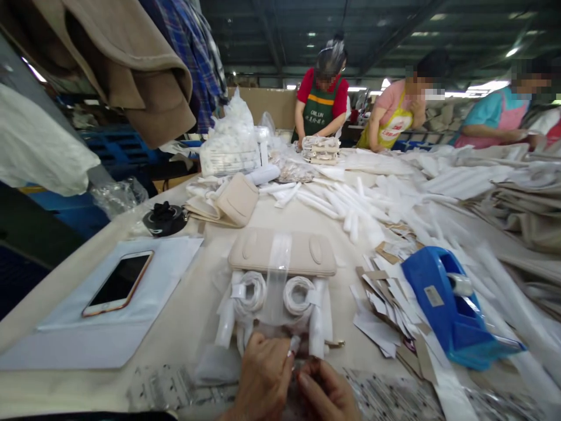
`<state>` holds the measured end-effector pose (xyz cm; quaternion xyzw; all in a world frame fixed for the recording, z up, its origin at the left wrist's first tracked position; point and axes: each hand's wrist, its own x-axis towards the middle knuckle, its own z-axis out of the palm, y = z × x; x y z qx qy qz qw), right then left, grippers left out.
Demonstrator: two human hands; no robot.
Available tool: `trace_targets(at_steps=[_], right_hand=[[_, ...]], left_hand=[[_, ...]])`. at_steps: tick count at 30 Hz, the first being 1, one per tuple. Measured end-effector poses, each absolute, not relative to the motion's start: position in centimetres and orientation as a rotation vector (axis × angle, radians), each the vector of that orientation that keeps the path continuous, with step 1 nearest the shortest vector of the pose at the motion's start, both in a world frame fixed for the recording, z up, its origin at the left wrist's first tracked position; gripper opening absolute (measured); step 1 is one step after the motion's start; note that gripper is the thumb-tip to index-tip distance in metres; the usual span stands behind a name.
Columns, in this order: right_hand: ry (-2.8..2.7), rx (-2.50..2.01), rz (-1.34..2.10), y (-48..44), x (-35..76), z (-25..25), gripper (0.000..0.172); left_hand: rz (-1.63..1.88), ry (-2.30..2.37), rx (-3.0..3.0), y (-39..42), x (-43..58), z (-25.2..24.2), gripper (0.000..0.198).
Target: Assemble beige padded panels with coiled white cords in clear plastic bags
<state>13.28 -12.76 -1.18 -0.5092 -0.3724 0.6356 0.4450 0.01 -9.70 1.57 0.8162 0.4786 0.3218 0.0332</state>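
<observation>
A beige handbag (283, 254) lies in front of me with a clear band round its middle. Coiled straps (299, 295) in white wrapping and white padded rolls (226, 321) lie against its near side. My left hand (263, 374) is closed at the near end of these wrapped parts, beside a small whitish wrapped piece (295, 344). Just right of it, my right hand (326, 390) is closed too, fingertips pinched together. What either hand pinches is too small or hidden to tell. Printed clear plastic (164, 389) lies under and around my hands.
A blue tape dispenser (438, 304) stands right, beside paper scraps (381, 310). Left, a phone (118, 283) rests on white sheets (170, 275), near a black roll (165, 219). Beyond are beige bag pieces (236, 202) and white rolls (324, 204). Several people work across the table.
</observation>
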Motion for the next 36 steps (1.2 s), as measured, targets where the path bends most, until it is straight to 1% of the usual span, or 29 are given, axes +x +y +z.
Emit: trace_targets(at_steps=[2,5,9,13,17,18,21,23,24,26,28,29,33,36], right_hand=[[-0.707,-1.258,1.638,-12.3,12.6,-0.9,0.051],[-0.545,-1.277,1.584,-11.9,12.1,-0.2,0.052],[-0.608,-1.298,1.554,-11.3,11.8,0.6,0.047],[-0.650,-1.395,1.606,-10.6,11.9,1.0,0.048],[-0.612,-1.454,1.567,-10.1,11.7,1.0,0.043],[-0.611,-1.470,1.550,-10.0,11.7,1.0,0.042],[-0.636,-1.544,1.506,-9.7,11.4,0.7,0.036],[-0.680,-1.609,1.462,-9.5,11.3,0.5,0.033],[-0.709,-1.641,1.433,-9.4,11.3,0.4,0.031],[-0.756,-1.696,1.361,-9.3,11.3,0.3,0.029],[-0.765,-1.714,1.313,-9.2,11.3,0.1,0.029],[-0.761,-1.697,1.317,-9.2,11.3,0.0,0.030],[-0.747,-1.579,1.454,-9.2,11.7,0.1,0.032],[-0.797,-1.527,1.570,-9.4,12.4,0.9,0.030]], left_hand=[[1.010,1.469,2.509,-9.7,0.0,1.4,0.026],[1.019,1.468,2.504,-9.7,0.0,1.4,0.027],[1.027,1.470,2.477,-9.7,0.1,1.4,0.026],[1.049,1.464,2.453,-10.0,0.0,1.0,0.022],[1.102,1.524,2.415,-10.5,-0.2,-0.1,0.018],[1.127,1.566,2.398,-10.5,-0.2,-0.4,0.022],[1.180,1.621,2.409,-10.6,0.0,-0.7,0.045],[1.222,1.569,2.483,-10.5,0.2,-0.6,0.051],[1.260,1.546,2.517,-10.4,0.3,-0.4,0.050],[1.332,1.528,2.561,-10.3,0.6,0.0,0.038],[1.334,1.528,2.568,-10.2,0.7,0.4,0.026],[1.310,1.532,2.560,-10.2,0.7,0.6,0.023],[1.152,1.543,2.498,-10.1,0.6,1.3,0.022],[1.040,1.550,2.487,-9.9,0.5,1.5,0.021]])
